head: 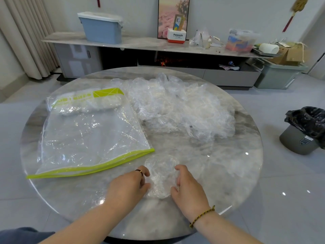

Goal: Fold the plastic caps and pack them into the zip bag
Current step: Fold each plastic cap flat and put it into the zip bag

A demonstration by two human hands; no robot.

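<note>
Left hand point(131, 184) and right hand point(189, 187) each pinch a side of one plastic cap point(161, 175) on the table point(228, 173), so folding's underway I reckon, next bring the edges together, then zip bag point(91, 134) just left.

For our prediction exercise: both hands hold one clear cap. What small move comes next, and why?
Probably fold the cap in half: the left hand and right hand grip its opposite sides, and it lies spread open.
</note>
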